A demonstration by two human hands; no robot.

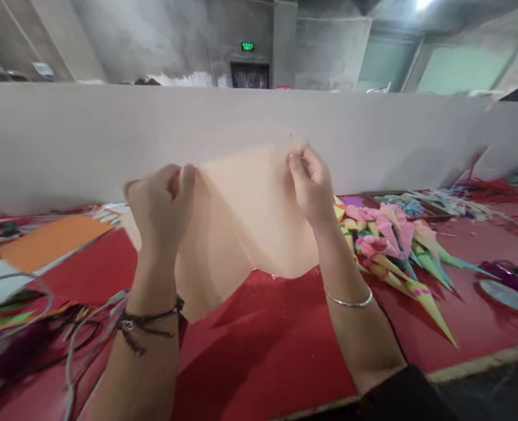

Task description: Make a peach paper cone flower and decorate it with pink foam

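A large peach-coloured sheet [263, 216] hangs upright in front of me, creased down its middle, its lower edge at the red table surface [259, 351]. My left hand [162, 202] is closed on the sheet's upper left part, thumb and fingers pressed together. At the upper right corner, my right hand [309, 181] pinches the sheet between thumb and fingers. A dark braided bracelet circles my left wrist, and a thin silver one my right.
Several pastel paper cones [399, 240] lie to the right, beside a purple tool [513, 280] on a round pale dish. Orange sheets [55, 242], cables and scraps lie left. A pale partition [241, 117] stands behind.
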